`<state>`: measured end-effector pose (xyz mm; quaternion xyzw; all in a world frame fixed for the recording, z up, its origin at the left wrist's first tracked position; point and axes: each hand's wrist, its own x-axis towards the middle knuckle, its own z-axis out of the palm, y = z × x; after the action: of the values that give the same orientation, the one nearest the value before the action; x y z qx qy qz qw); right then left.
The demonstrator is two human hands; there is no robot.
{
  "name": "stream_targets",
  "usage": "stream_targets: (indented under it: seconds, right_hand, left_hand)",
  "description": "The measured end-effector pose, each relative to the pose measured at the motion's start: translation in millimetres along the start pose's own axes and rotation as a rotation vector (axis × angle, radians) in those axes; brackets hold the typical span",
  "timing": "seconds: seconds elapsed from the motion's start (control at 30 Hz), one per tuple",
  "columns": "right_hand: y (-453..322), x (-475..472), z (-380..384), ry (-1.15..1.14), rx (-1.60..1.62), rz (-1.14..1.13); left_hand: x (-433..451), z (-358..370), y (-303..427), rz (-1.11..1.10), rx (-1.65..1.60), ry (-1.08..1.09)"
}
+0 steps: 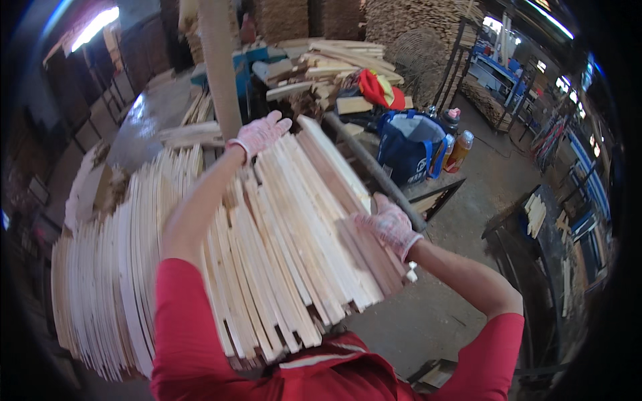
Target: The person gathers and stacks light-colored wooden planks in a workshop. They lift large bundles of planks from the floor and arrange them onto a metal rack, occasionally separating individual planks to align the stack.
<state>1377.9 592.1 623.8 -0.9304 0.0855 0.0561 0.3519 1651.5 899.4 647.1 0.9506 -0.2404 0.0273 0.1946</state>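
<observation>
A broad row of pale wooden strips (281, 215) stands side by side in front of me, with uneven ends toward my body. My left hand (263, 134), in a pink-and-white knitted glove, lies over the far ends of the strips, its fingers stretched out. At the right side of the row, my right hand (388, 223), gloved alike, rests at a reddish-brown strip (371, 245); its fingertips are partly hidden, and whether it grips is unclear. A thicker pale board (333, 158) lies along the row's right edge. More thin strips (95, 290) are packed at the left.
A metal bar (376, 170) runs just beyond my right hand. Behind it stand a blue bag (409, 150), bottles (459, 150) and a red cap (381, 92). A pale upright post (219, 65) rises beside my left hand. Loose boards (346, 57) are heaped at the back.
</observation>
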Motion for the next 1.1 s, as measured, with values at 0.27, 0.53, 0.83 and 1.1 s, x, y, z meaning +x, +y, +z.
stream_targets:
  seconds: [0.27,0.53,0.83,1.1]
  right_hand:
    - [3,9,-9,-0.103,0.031,0.029]
    - [11,1,-19,-0.187,0.484,0.098]
    - [-4,-4,-4,0.020,-0.236,-0.155]
    - [1,-4,-10,0.061,-0.724,-0.684]
  left_hand:
    - [132,93,-8,0.000,-0.936,-0.004]
    - [135,84,47,-0.165,-0.493,0.063]
    - [176,105,6,0.333,0.440,0.088]
    - [184,109,22,0.121,0.545,0.018]
